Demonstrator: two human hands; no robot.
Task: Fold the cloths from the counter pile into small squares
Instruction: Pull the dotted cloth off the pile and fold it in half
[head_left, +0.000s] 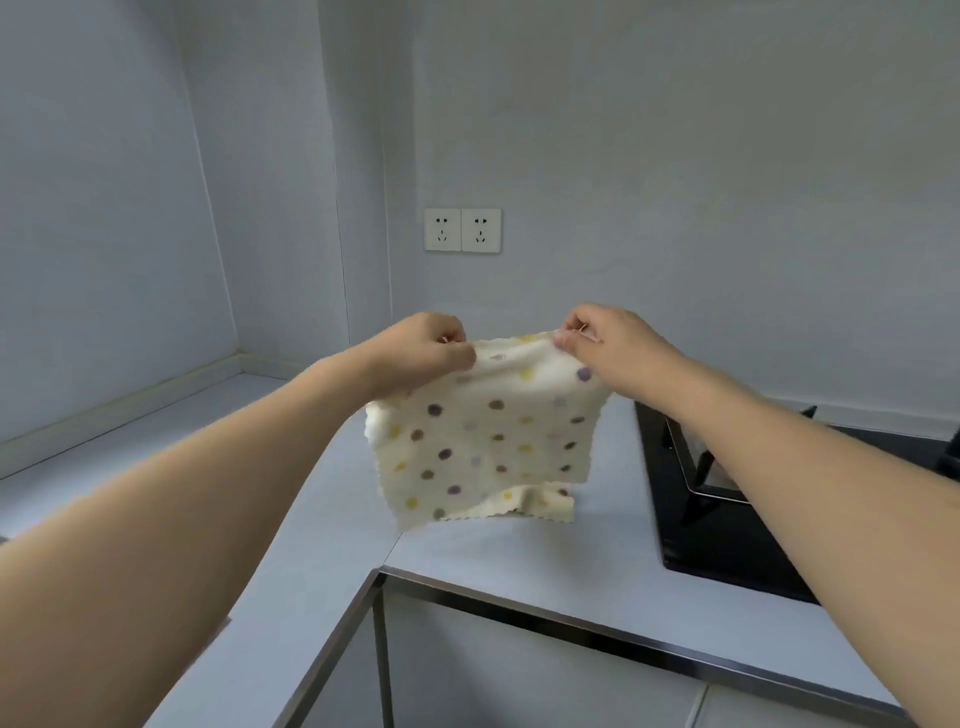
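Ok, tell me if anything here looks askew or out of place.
Nothing stands out. Both hands, left and right, pinch the dotted cloth's top corners; its bottom edge bunches on the counter, normal mid-fold.

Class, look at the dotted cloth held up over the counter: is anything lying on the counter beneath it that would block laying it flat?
Nothing visible does. Both hands pinch the cloth by its top edge; the counter below shows bare, and the stove sits off to the right.
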